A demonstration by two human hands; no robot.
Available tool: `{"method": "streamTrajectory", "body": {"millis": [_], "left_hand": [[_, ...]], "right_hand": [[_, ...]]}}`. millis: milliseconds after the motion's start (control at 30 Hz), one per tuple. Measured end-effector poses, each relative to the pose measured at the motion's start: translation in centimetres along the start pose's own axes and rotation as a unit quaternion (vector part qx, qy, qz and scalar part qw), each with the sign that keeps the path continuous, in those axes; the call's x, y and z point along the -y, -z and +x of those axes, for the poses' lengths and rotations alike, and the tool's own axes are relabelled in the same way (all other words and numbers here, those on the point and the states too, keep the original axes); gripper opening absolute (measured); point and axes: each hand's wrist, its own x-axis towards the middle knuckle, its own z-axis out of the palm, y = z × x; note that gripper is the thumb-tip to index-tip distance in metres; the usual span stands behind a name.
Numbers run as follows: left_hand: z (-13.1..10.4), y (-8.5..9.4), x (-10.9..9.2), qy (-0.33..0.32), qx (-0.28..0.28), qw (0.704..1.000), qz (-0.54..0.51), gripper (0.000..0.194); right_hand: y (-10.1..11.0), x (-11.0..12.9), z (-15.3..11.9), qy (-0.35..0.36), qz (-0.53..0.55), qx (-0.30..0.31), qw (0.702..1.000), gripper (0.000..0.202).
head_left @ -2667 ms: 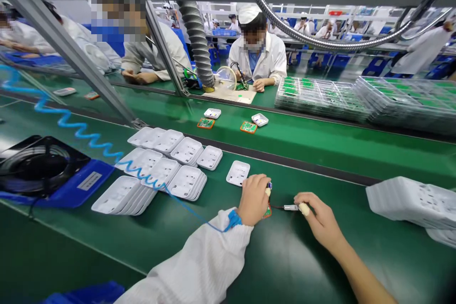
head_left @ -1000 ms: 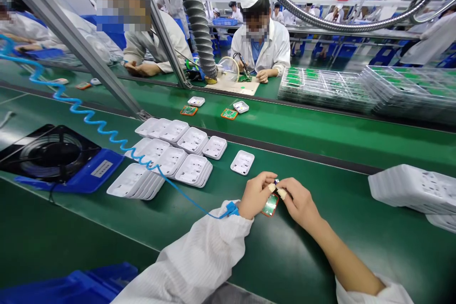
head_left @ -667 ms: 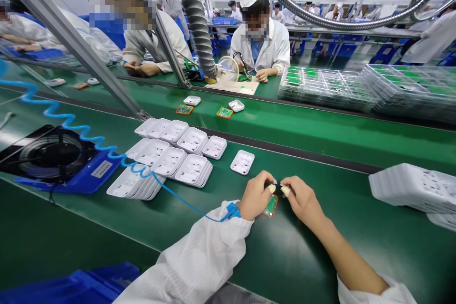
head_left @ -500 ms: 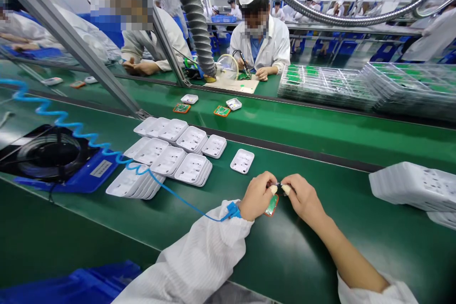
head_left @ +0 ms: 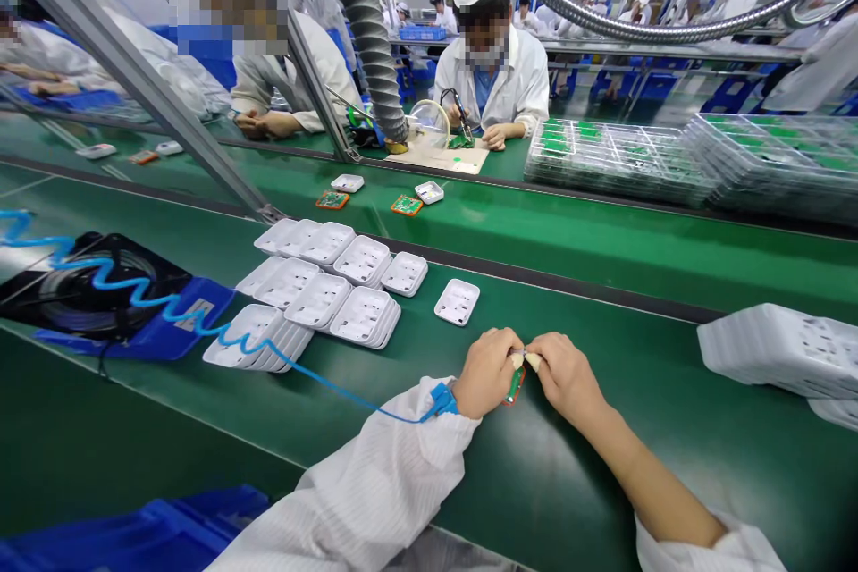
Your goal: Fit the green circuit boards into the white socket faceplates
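My left hand (head_left: pixel 492 371) is closed, thumb and fingers pinched together at the top of a small green circuit board (head_left: pixel 515 384) with an orange-red edge. The board hangs tilted below the fingers, partly hidden by them. My right hand (head_left: pixel 568 375) is pinched too, its fingertips meeting those of my left; whatever lies between them is too small to make out. Pale finger covers sit on both thumbs. A single white plastic casing (head_left: pixel 457 301) lies on the green bench beyond my left hand.
Stacked white casings (head_left: pixel 365 317) stand at left, more casings (head_left: pixel 778 349) at right. A blue coiled cord (head_left: pixel 248 341) runs to my left wrist, past a black fan (head_left: pixel 94 286). Boards (head_left: pixel 407 205) and casings lie on the belt (head_left: pixel 569 214). A co-worker (head_left: pixel 492 71) sits opposite.
My fingertips have come closer together, and the circuit board has turned to show a narrower face. The boards and casings on the belt have shifted left. The coiled cord has swung lower.
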Motion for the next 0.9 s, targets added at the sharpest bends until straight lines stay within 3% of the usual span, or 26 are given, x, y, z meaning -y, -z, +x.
{"method": "streamTrajectory", "body": {"millis": [167,300,400,500,600,700,800,900], "left_hand": [[0.7,-0.3,0.3,0.038,-0.019,0.999,-0.033,0.009],[2.0,1.8,1.7,0.025,-0.153,0.987,0.035,0.019],[3.0,4.1,4.2,0.080,-0.239,0.959,0.130,0.016],[3.8,5.2,6.7,0.143,-0.225,0.946,0.186,0.009],[4.1,5.1,7.8,0.167,-0.205,0.945,0.195,0.011],[3.9,4.8,7.5,0.173,-0.198,0.945,0.195,0.015],[3.3,4.1,6.3,0.182,-0.184,0.948,0.184,0.015],[2.6,2.9,4.8,0.161,-0.140,0.973,0.088,0.021]], "right_hand": [[0.3,-0.5,0.6,-0.015,0.000,-0.030,0.999,0.020],[1.5,-1.8,0.8,-0.077,-0.026,-0.096,0.992,0.027],[1.1,-2.7,1.2,-0.136,-0.069,-0.075,0.985,0.018],[-1.0,-2.7,2.4,-0.140,-0.130,-0.055,0.980,0.023],[-3.2,-1.7,4.2,-0.130,-0.159,-0.068,0.976,0.021],[-4.0,-0.1,5.1,-0.082,-0.109,-0.029,0.990,0.010],[-3.4,1.4,4.6,-0.028,-0.010,0.011,0.999,0.007],[-2.2,2.0,4.0,-0.036,0.002,-0.026,0.999,0.015]]}}
